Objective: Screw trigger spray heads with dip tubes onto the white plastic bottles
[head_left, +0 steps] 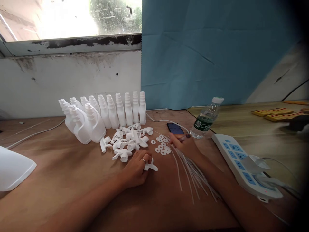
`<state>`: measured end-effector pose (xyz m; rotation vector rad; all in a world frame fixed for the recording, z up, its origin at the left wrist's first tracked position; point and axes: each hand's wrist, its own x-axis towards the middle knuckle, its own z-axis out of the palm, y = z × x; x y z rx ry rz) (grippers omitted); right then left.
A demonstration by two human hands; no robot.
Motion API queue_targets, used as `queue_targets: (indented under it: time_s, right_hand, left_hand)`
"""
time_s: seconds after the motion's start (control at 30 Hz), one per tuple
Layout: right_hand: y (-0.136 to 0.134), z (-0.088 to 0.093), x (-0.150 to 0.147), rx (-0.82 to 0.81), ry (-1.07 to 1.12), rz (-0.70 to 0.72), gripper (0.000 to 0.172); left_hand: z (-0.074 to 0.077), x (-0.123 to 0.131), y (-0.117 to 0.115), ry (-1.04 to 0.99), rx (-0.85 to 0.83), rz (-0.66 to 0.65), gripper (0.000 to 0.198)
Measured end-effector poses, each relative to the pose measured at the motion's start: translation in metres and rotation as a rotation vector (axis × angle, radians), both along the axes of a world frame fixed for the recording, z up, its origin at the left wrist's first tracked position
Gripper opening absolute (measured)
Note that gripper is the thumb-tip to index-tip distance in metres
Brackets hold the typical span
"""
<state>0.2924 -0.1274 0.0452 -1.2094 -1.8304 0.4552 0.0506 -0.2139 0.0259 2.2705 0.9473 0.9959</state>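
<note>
My left hand [137,167] rests on the brown table [60,167] with its fingers curled round a white spray trigger head [151,167]. My right hand [184,145] lies further right, fingertips pinched at the edge of a scatter of small white ring washers [161,145]. Whether a washer sits between the fingers I cannot make out. Under the right forearm runs a bundle of thin white dip tubes [193,174]. A pile of white trigger heads [130,140] lies just beyond my left hand, in front of a row of white plastic bottles [106,112].
A dark phone [175,128] and a clear water bottle [206,118] stand beyond my right hand. A white and blue power strip [238,161] with plugs lies at the right. A white object [13,167] sits at the left edge. Yellow blocks [277,114] lie far right.
</note>
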Motion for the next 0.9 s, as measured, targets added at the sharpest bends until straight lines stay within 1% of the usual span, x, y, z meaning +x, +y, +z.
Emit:
queue_targets:
  time_s: [0.07, 0.1, 0.17, 0.2, 0.27, 0.33, 0.4, 0.47, 0.53, 0.6, 0.67, 0.73, 0.77, 0.83, 0.87, 0.9]
  right_hand:
    - [0.010, 0.005, 0.014, 0.026, -0.047, -0.188, 0.052]
    - [0.014, 0.008, 0.020, 0.040, -0.096, -0.254, 0.054]
    - [0.023, 0.010, 0.030, 0.051, -0.158, -0.324, 0.052]
    - [0.026, 0.009, 0.032, 0.046, -0.179, -0.341, 0.051]
    - [0.031, 0.006, 0.033, 0.023, -0.195, -0.345, 0.048]
    - [0.032, 0.001, 0.030, -0.010, -0.187, -0.312, 0.045]
    - [0.031, -0.003, 0.026, -0.047, -0.158, -0.257, 0.045]
    - [0.029, -0.004, 0.023, -0.075, -0.108, -0.217, 0.049]
    - [0.026, -0.002, 0.023, -0.081, -0.051, -0.208, 0.052]
    - [0.024, 0.000, 0.023, -0.067, -0.003, -0.210, 0.052]
    - [0.023, 0.002, 0.023, -0.053, 0.034, -0.202, 0.050]
    - [0.021, 0.002, 0.021, -0.056, 0.072, -0.184, 0.050]
    - [0.019, 0.002, 0.019, -0.064, 0.094, -0.174, 0.050]
    - [0.016, 0.002, 0.015, -0.085, 0.142, -0.154, 0.051]
    - [0.015, 0.002, 0.012, -0.095, 0.166, -0.144, 0.051]
    - [0.013, 0.002, 0.010, -0.104, 0.189, -0.134, 0.051]
  left_hand:
    - [-0.002, -0.001, 0.001, 0.062, 0.046, 0.010, 0.025]
    - [-0.002, -0.001, 0.001, 0.090, 0.069, 0.010, 0.022]
    - [-0.004, -0.004, 0.002, 0.153, 0.109, 0.002, 0.020]
    - [-0.004, -0.005, 0.002, 0.189, 0.130, -0.006, 0.022]
    - [-0.005, -0.008, 0.003, 0.275, 0.178, -0.031, 0.028]
    - [-0.006, -0.009, 0.003, 0.353, 0.232, -0.062, 0.037]
    - [-0.006, -0.009, 0.002, 0.391, 0.288, -0.089, 0.051]
    - [-0.004, -0.008, 0.001, 0.400, 0.351, -0.105, 0.060]
    - [-0.001, -0.010, 0.000, 0.405, 0.433, -0.097, 0.056]
    - [0.005, -0.019, 0.000, 0.421, 0.546, -0.050, 0.044]
    - [0.013, -0.039, 0.002, 0.430, 0.679, 0.065, 0.031]
    - [0.023, -0.073, 0.003, 0.412, 0.806, 0.270, 0.027]
    - [0.029, -0.095, 0.002, 0.411, 0.854, 0.402, 0.028]
    - [0.038, -0.144, -0.004, 0.383, 0.942, 0.742, 0.026]
    - [0.041, -0.169, -0.009, 0.347, 0.888, 0.950, 0.028]
    - [0.043, -0.193, -0.016, 0.230, 0.896, 1.137, 0.035]
